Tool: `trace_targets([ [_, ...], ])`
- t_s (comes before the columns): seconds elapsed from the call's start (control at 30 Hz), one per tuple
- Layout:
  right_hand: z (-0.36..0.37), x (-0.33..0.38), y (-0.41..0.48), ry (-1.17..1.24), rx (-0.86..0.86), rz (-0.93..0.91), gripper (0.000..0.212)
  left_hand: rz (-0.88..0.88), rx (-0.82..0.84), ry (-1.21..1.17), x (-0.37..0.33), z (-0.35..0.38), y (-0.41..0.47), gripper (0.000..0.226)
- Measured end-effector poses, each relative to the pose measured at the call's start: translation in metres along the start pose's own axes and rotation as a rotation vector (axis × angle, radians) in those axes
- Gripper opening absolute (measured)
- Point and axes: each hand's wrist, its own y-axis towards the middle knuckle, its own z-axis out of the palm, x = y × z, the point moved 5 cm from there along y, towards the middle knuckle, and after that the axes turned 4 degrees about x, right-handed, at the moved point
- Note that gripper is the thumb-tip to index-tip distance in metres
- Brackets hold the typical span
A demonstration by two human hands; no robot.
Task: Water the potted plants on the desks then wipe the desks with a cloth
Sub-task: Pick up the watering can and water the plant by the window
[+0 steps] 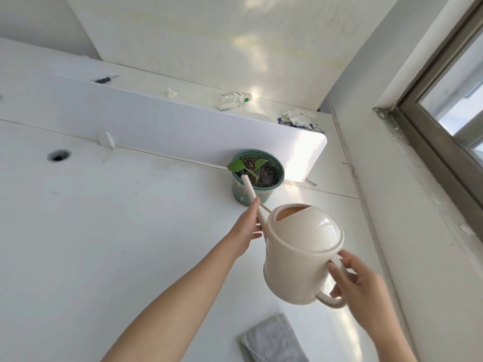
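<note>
A cream watering can (pixel 300 259) hangs above the white desk (pixel 117 231). My right hand (pixel 358 288) grips its handle at the lower right. My left hand (pixel 247 231) holds the long thin spout, whose tip rests over the rim of a green pot (pixel 254 190). The pot holds dark soil and a small plant (pixel 248 165) with two green leaves. It stands against a white divider panel (pixel 170 126). A grey cloth (pixel 274 340) lies folded on the desk near the bottom edge, below the can.
Behind the divider, a second desk carries a plastic bottle (pixel 234 100) on its side, crumpled tissues (pixel 298 116), and a dark pen (pixel 104 79). A cable hole (pixel 58 155) opens in the near desk at left. A wall and window frame (pixel 431 131) bound the right side.
</note>
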Motion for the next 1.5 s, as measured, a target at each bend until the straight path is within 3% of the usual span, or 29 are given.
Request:
trace_targets([
  [0.07,0.004,-0.011,-0.002,-0.016,0.030,0.000,0.003,-0.002,-0.037,-0.003,0.007,-0.009,-0.007,0.057],
  [0.17,0.011,-0.030,-0.002,-0.051,0.053,0.008,0.019,0.009,-0.096,-0.024,0.018,-0.023,-0.018,0.055],
  [0.33,0.034,-0.049,0.000,-0.119,0.134,0.006,0.023,0.067,-0.194,-0.081,0.029,-0.049,-0.043,0.038],
  [0.47,0.055,-0.053,0.003,-0.137,0.219,0.009,0.012,0.103,-0.265,-0.086,0.036,-0.072,-0.064,0.029],
  [1.0,0.134,-0.030,0.017,-0.262,0.434,-0.107,0.032,0.176,-0.522,-0.227,0.048,-0.146,-0.116,0.032],
  [1.3,0.148,-0.028,0.019,-0.261,0.460,-0.170,0.014,0.167,-0.571,-0.246,0.057,-0.158,-0.122,0.038],
  [1.43,0.149,-0.025,0.017,-0.247,0.481,-0.185,0.028,0.141,-0.620,-0.155,0.059,-0.160,-0.126,0.043],
  [1.5,0.147,-0.025,0.017,-0.230,0.480,-0.179,0.020,0.109,-0.644,-0.022,0.054,-0.156,-0.131,0.043],
])
